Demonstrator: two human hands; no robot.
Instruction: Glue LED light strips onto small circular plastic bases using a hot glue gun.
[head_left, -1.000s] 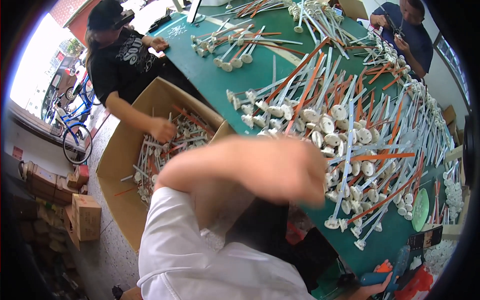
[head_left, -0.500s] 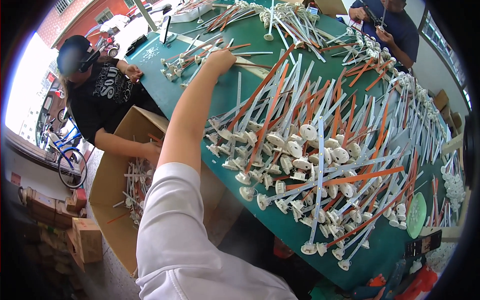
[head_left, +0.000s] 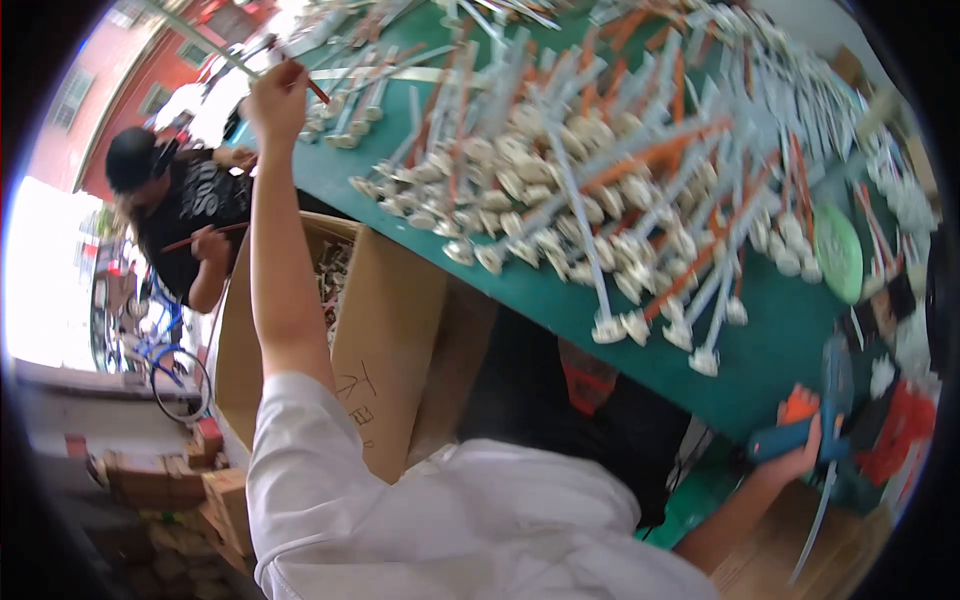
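Note:
My left hand (head_left: 276, 98) is stretched far out over the back left of the green table (head_left: 770, 350). Its fingers are closed on a thin red-orange rod (head_left: 316, 90). My white sleeve (head_left: 300, 450) fills the lower middle. Low on the right, my right hand (head_left: 800, 458) grips a blue power tool (head_left: 828, 400) with an orange part, below the table's near edge. Between the hands, a big heap of white and orange rods with white disc ends (head_left: 600, 190) covers the table.
An open cardboard box (head_left: 390, 330) with more rods stands against the table's left side. A person in a black shirt (head_left: 190, 215) bends over it, holding an orange rod. A blue bicycle (head_left: 160, 350) and stacked cartons (head_left: 200, 480) are at the left. A green disc (head_left: 840, 250) lies at the right.
My left arm has reached further to the table's back left and closed on a rod. The view has tilted, and my right hand with the blue tool has come into sight.

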